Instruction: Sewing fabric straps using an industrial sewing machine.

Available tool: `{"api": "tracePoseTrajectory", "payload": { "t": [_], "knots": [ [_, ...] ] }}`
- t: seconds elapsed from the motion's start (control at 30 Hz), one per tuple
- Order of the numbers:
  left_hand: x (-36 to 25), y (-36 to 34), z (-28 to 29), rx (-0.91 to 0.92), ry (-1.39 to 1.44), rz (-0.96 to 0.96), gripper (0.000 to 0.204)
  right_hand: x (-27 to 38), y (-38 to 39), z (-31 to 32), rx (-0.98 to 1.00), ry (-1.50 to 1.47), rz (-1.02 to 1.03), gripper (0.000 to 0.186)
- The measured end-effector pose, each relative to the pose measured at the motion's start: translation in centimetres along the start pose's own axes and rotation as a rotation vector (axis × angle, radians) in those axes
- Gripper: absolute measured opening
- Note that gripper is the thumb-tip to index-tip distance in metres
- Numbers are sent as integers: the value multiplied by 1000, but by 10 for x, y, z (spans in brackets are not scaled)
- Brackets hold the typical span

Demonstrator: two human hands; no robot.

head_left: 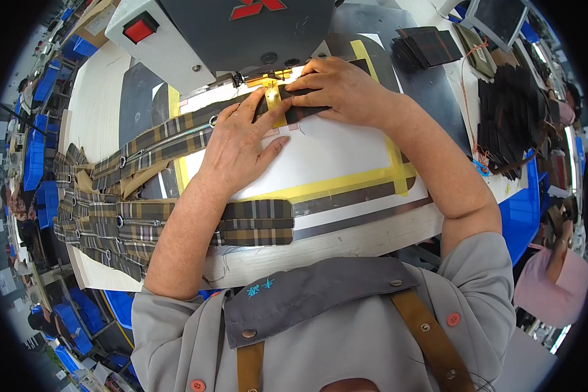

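A plaid strap with a metal zipper (179, 138) runs from the left up to the work point of a sewing machine (222, 32). My left hand (232, 144) lies over the strap's upper end, fingers stretched out and thumb spread. Its fingertips touch down beside a brass-coloured clamp plate (272, 98). From the right, my right hand (346, 91) presses spread fingertips onto a dark fabric piece (304, 114) at the same plate. The fingers of both hands nearly meet there. How the strap and the dark piece join is hidden under them.
More plaid zippered straps (255, 222) lie at the near left. Yellow tape (320, 186) edges a white sheet (307, 157) on the bed. Dark fabric pieces (424, 47) sit at the far right, with a large dark stack (508, 117) nearer. A blue bin (522, 215) stands beside the table.
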State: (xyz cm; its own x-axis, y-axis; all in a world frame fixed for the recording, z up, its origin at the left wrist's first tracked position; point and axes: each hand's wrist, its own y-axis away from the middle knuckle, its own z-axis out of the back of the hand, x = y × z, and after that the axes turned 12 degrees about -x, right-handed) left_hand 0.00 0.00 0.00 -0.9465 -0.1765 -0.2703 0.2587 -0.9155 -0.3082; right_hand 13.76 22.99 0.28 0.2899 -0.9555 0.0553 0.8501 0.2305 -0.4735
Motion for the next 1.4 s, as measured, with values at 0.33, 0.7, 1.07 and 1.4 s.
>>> {"api": "tracePoseTrajectory", "payload": {
  "t": [0.33, 0.7, 1.07, 1.4],
  "knots": [
    [0, 1, 2, -19, -68, -97, 51, 3, -5, 2, 23, 122, 20, 36],
    [-1, -3, 5, -21, -5, -119, 51, 5, -10, 7, 70, 198, 10, 34],
    [-2, -4, 9, 23, -57, -86, 53, 7, -14, 5, 94, 156, -38, 36],
    [1, -6, 8, 13, -78, -85, 53, 4, -17, 1, 61, 181, -4, 28]
  ]
}}
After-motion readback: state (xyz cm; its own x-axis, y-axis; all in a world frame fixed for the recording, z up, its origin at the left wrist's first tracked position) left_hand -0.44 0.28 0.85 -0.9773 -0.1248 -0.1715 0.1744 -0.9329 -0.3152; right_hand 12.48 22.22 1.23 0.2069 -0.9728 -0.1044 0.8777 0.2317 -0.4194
